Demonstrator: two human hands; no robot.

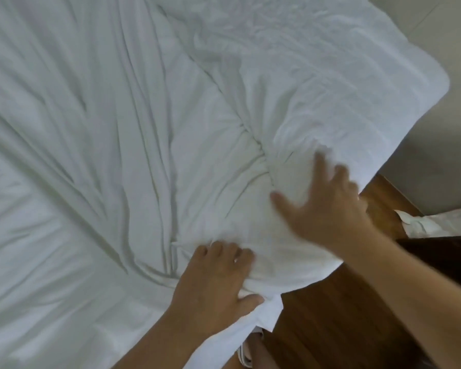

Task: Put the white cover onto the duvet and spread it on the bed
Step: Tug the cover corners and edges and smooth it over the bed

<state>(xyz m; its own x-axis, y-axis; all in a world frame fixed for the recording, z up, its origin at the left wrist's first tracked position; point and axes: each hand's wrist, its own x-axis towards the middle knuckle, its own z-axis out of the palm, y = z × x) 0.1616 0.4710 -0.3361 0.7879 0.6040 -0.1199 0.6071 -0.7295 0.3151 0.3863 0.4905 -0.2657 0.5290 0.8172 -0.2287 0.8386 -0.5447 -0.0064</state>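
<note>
White, creased duvet (149,134): left hand (213,283) pinches its edge, right hand (328,209) lies spread flat.

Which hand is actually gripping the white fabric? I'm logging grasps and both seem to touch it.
The left hand: its fingers curl into the white cover and its thumb pinches the edge. The right hand lies spread, fingers straight, on the bedding.

Cover (117,129) under my hands was plain white, no pattern. Floor (330,315) was brown wood grain; wall (450,115) was grey-beige.
</note>
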